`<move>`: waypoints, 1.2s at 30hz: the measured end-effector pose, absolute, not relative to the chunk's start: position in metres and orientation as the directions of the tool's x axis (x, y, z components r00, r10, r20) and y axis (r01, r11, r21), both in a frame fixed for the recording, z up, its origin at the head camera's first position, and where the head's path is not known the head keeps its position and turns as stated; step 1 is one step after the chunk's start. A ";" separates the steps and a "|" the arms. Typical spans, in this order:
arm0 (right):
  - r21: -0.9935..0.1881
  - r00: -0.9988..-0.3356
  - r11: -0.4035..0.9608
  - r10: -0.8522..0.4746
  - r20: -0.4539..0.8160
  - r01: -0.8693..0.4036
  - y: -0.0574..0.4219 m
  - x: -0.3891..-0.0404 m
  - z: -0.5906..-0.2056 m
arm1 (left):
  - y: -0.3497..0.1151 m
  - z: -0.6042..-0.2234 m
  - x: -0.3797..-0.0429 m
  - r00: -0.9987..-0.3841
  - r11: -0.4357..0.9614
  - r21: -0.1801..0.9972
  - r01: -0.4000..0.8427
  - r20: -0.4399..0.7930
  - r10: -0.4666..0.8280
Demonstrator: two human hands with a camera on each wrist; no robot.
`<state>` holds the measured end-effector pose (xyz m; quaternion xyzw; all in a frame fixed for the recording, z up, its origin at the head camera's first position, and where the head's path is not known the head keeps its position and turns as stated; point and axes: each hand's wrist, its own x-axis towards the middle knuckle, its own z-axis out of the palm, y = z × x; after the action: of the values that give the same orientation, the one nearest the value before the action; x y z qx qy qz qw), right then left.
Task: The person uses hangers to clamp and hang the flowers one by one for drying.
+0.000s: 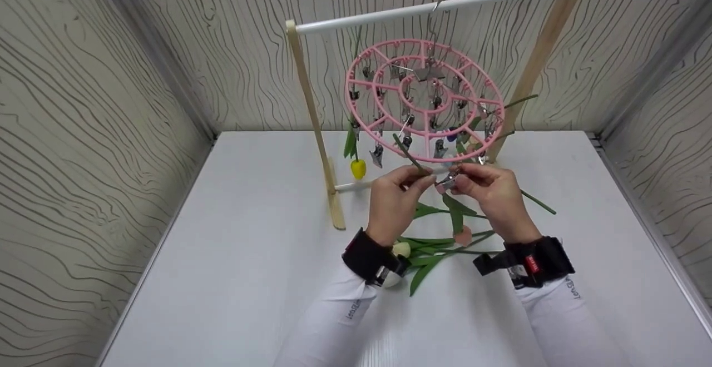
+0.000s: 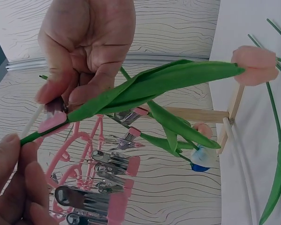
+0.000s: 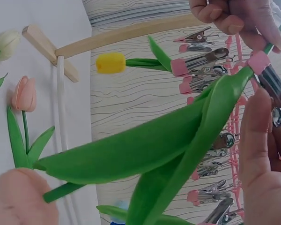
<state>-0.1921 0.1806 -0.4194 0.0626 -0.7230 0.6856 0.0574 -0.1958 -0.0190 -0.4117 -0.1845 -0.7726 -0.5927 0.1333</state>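
My left hand (image 1: 391, 206) pinches the green stem of a pink artificial tulip (image 1: 463, 236), which hangs bloom down with its leaves below my fingers. Thumb and fingers of my right hand (image 1: 499, 199) grip a metal clip (image 3: 270, 80) with pink tips. In the right wrist view the clip's pink tips sit around the stem, close beside the left fingertips. Above both hands hangs a round pink clip hanger (image 1: 425, 160) with several metal clips. A yellow tulip (image 1: 358, 169) is clipped at its left side; other flowers, one of them blue (image 2: 200, 167), hang at its right.
The hanger hooks over the white bar (image 1: 378, 15) of a wooden stand (image 1: 311, 105). Several loose tulips, among them a cream one (image 1: 401, 249), lie on the white table (image 1: 250, 267) under the hands. Patterned walls (image 1: 245, 50) enclose the back and sides.
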 end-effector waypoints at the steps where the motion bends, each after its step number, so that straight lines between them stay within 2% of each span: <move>1: -0.985 -0.987 0.060 -0.016 0.161 -0.161 0.181 -0.192 -0.420 | -0.019 -0.412 -0.196 -0.897 0.227 0.868 0.441 0.422 0.127; 8: -0.980 -0.992 0.153 -0.003 0.127 -0.126 0.181 -0.189 -0.425 | -0.017 -0.418 -0.197 -0.905 0.224 0.878 0.423 0.400 0.143; 15: -0.972 -0.986 0.200 0.082 0.143 -0.124 0.178 -0.181 -0.435 | -0.013 -0.430 -0.202 -0.920 0.227 0.894 0.386 0.357 0.160; 23: -0.939 -0.976 0.340 0.176 0.126 -0.060 0.175 -0.163 -0.442 | -0.011 -0.436 -0.206 -0.933 0.239 0.906 0.351 0.317 0.167; 28: -0.905 -0.961 0.421 0.221 0.168 -0.062 0.176 -0.157 -0.451 | -0.010 -0.439 -0.206 -0.939 0.273 0.900 0.339 0.305 0.158; 32: -0.890 -0.949 0.450 0.240 0.203 -0.077 0.180 -0.154 -0.461 | -0.009 -0.443 -0.207 -0.941 0.285 0.899 0.334 0.300 0.157; 36: -0.910 -0.950 0.410 0.252 0.183 -0.066 0.183 -0.151 -0.467 | -0.009 -0.447 -0.208 -0.939 0.291 0.894 0.340 0.307 0.155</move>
<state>-0.1513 0.1834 -0.4668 -0.0563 -0.8265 0.5404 0.1474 -0.2084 -0.0089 -0.4472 -0.1547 -0.7992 -0.5751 0.0806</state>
